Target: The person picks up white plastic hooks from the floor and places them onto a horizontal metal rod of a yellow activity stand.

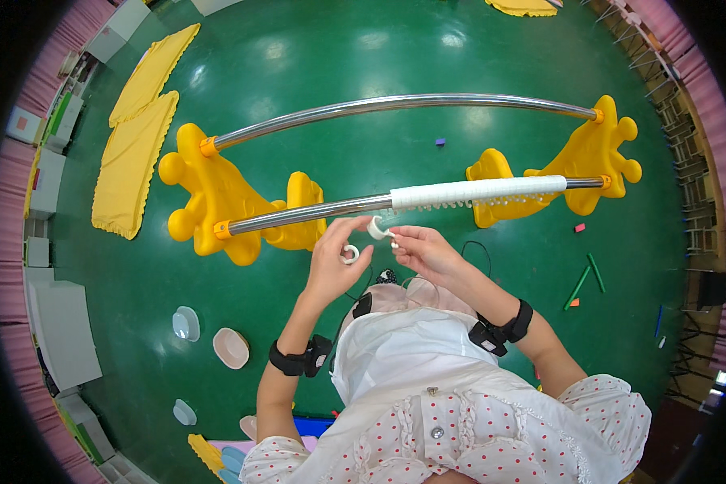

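Between my hands is a white plastic curtain ring, its loop apart at one side, just below the near metal bar. My left hand pinches its upper left part with the fingertips. A second white ring sits in the curl of the same hand. My right hand grips the first ring's small end between thumb and fingers. On the bar's right half, a tight row of white rings is packed together, small knobs hanging beneath. The bar runs between two yellow animal-shaped plastic stands.
A second, higher metal bar spans the stands behind. Yellow cloths lie at the left. A pink basin and a pale blue basin rest on the green floor. Green sticks and small blocks lie at the right.
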`<state>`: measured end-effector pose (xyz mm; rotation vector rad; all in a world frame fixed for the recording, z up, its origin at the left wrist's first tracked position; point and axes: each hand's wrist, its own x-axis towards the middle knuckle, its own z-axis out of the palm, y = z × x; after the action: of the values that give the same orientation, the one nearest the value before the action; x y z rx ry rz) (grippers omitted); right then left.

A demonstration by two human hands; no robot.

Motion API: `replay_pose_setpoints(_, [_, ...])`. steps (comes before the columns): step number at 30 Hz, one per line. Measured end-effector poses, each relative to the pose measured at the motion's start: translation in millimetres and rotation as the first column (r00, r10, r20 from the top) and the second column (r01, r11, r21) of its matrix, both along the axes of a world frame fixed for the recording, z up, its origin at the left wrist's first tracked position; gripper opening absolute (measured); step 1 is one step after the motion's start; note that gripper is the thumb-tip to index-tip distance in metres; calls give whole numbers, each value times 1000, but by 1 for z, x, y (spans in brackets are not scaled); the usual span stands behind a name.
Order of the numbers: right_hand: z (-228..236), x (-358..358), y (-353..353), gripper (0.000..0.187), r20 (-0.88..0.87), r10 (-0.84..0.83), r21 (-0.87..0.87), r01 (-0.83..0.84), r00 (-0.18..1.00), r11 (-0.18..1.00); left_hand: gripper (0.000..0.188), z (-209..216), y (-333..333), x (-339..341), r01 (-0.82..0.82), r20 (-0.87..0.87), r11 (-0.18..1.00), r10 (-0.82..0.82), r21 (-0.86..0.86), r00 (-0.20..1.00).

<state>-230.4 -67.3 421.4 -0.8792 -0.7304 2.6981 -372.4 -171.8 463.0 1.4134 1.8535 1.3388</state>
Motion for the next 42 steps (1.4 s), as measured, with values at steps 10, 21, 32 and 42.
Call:
replay_pose_setpoints(10, [-44,-20,12,13,-292,-189,-390,63,938,918,40,-25,53,-15,-16,-334,1000,17,5,942])
replay_pose_setpoints(21, [13,31,28,28,102,-267,921,-192,958,-338,32,16,69,-23,42,-422,940,-192,-339,886])
replay_pose_setpoints(32, [0,26,87,47,398,-331,560,-513,855,-651,32,18,101,-41,153,-417,847,-398,-509,817])
replay_pose_setpoints(42, [-3,29,86,39,267,-362,570,-449,893,-689,33,27,143,-40,194,-363,628,-644,-754,673])
